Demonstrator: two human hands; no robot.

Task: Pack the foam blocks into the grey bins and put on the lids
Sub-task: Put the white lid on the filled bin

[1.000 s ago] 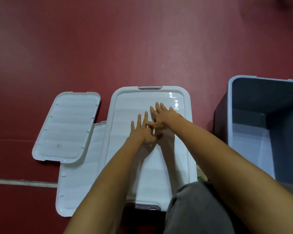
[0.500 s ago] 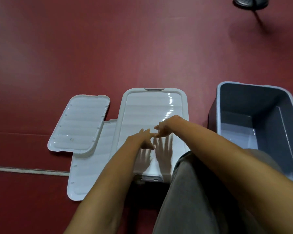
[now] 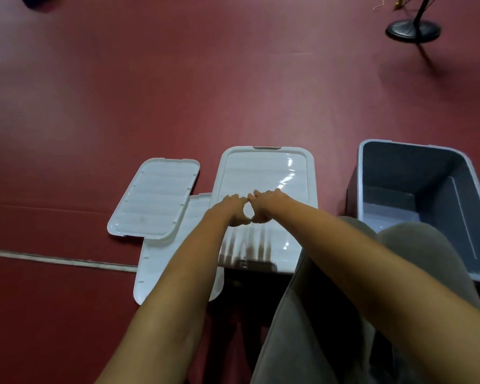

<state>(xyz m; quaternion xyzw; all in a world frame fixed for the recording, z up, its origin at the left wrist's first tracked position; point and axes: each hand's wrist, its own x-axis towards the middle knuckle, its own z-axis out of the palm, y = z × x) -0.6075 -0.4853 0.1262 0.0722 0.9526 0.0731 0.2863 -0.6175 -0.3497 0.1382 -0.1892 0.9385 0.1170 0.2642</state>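
Note:
A white ribbed lid (image 3: 263,167) lies on top of a bin in front of me, hiding what is inside it. My left hand (image 3: 233,210) and my right hand (image 3: 266,205) hover side by side just above the lid's middle. Their fingers hang down, spread and empty, and cast finger shadows on the lid. To the right stands an open grey bin (image 3: 385,142) with nothing visible inside. No foam blocks are in view.
Two loose white lids lie on the red floor to the left, one (image 3: 155,195) overlapping the other (image 3: 164,267). My knee in grey trousers (image 3: 416,245) is between the two bins. A black round stand base (image 3: 412,30) sits at the far right.
My hands were pressed flat on the lid; they have lifted off it and drawn back toward me, fingers now hanging down. My head has risen, widening the view.

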